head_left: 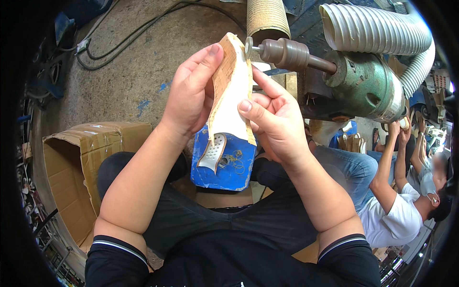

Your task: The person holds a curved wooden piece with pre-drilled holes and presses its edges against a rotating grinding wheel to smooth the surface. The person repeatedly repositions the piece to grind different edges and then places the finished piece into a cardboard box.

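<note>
Upper centre, I see left hand (189,93) and right hand (278,117) gripping a curved piece (233,103). It looks ragged, unfinished; contact with the wheel (248,48) is unclear.

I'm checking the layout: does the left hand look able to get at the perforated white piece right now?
Probably not: the left hand holds the curved workpiece. If freed, likely yes: the perforated white piece lies below, its near end uncovered.
</note>
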Demonstrator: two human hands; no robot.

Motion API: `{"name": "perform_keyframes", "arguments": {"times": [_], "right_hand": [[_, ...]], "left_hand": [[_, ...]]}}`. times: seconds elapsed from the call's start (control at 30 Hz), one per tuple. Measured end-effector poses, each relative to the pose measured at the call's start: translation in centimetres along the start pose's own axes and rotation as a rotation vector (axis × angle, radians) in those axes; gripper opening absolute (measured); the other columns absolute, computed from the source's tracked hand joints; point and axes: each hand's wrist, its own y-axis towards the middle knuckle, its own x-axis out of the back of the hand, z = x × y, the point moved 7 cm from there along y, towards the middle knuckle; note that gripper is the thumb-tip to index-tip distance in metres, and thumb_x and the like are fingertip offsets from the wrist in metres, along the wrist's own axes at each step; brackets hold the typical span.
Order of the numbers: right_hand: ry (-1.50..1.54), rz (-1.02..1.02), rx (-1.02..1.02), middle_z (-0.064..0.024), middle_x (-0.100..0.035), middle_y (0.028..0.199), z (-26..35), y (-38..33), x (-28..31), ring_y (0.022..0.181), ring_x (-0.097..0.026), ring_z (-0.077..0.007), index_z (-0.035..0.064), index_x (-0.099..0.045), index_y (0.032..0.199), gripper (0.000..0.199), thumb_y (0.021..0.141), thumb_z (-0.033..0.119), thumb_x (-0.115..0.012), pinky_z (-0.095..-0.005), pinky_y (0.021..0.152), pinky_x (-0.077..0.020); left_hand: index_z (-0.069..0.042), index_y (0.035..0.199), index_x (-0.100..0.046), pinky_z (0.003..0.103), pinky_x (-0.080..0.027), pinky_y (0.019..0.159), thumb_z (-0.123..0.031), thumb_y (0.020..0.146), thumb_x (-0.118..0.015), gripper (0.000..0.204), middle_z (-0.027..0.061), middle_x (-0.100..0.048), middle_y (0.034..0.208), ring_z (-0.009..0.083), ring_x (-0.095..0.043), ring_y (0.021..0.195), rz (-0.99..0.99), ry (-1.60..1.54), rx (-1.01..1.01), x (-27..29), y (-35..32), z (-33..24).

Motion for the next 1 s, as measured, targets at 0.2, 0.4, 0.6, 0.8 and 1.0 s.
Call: {"name": "perform_keyframes", "arguments": {"times": [0.2, 0.4, 0.6, 0.8, 1.0], "right_hand": [[-0.020, -0.004, 0.020, -0.0108, -0.077, 0.104, 0.0, 0.7, 0.0, 0.081, -0.065, -0.0062, -0.0109, -0.016, 0.167, 0.096, 0.096, 0.003, -0.080, -0.0211, 0.070, -0.0498], [-0.054, -0.061, 0.049, -0.0092, -0.077, 0.102, -0.1, 1.5, 0.2, 0.075, -0.059, -0.0040, -0.0112, -0.019, 0.166, 0.095, 0.096, 0.005, -0.080, -0.0198, 0.067, -0.0450], [-0.045, -0.064, 0.071, -0.0097, -0.077, 0.102, -0.2, 2.7, 0.4, 0.073, -0.058, -0.0029, -0.0096, -0.025, 0.165, 0.091, 0.095, 0.006, -0.081, -0.0184, 0.063, -0.0424], [-0.096, -0.089, 0.083, -0.0149, -0.076, 0.112, -0.4, 3.9, 1.2, 0.090, -0.071, -0.0149, -0.0050, -0.040, 0.157, 0.069, 0.100, 0.008, -0.076, -0.0291, 0.075, -0.0566], [-0.020, -0.245, 0.026, -0.0122, -0.073, 0.123, -0.9, 3.6, 2.0, 0.105, -0.075, -0.0204, -0.0013, -0.051, 0.151, 0.058, 0.101, 0.013, -0.076, -0.0370, 0.086, -0.0641]], "left_hand": [[-0.001, 0.126, -0.065, 0.028, -0.062, 0.083, -0.035, 0.113, -0.058, 0.037, 0.0085, -0.076, 0.110, 0.0131, -0.075, 0.095, 0.009, 0.037, -0.025, 0.4, 0.7, -0.4], [-0.002, 0.125, -0.066, 0.028, -0.061, 0.083, -0.034, 0.113, -0.059, 0.035, 0.0075, -0.076, 0.110, 0.0129, -0.075, 0.095, -0.019, 0.058, -0.034, 0.9, 1.6, -0.5], [-0.002, 0.126, -0.066, 0.030, -0.060, 0.085, -0.033, 0.113, -0.060, 0.035, 0.0073, -0.075, 0.111, 0.0135, -0.074, 0.096, -0.023, 0.057, -0.050, 1.1, 2.6, -0.7], [-0.001, 0.127, -0.066, 0.031, -0.058, 0.090, -0.034, 0.112, -0.061, 0.036, 0.0077, -0.074, 0.114, 0.0151, -0.073, 0.103, -0.035, 0.038, -0.073, 2.1, 4.1, -0.5], [-0.002, 0.130, -0.064, 0.034, -0.056, 0.097, -0.035, 0.113, -0.060, 0.038, 0.0083, -0.072, 0.119, 0.0166, -0.070, 0.107, -0.159, 0.034, -0.008, 4.0, 5.3, 1.2]]}}
